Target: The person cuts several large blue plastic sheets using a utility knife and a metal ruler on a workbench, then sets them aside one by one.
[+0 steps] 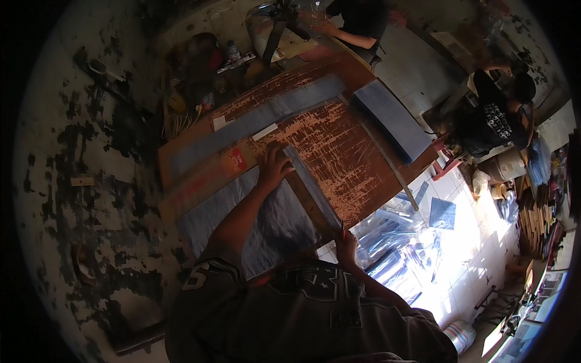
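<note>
Dark shirt (290, 314) nearest — left hand (275, 167) spread on strip (311, 206), right hand (347, 248) pinching — apparently — a red tool (344, 231).

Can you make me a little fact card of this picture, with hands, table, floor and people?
Left hand: grip open, fingers spread at the far end of a long strip
Right hand: grip seems closed on a slim tool with some red, near the strip's other end
Sheet: shiny grey, left of the strip
Table: brown, scratched, with a blue-grey block toward its right
Floor: white tiles, shiny scraps
Others: one person beyond the table, another person farther right
</note>
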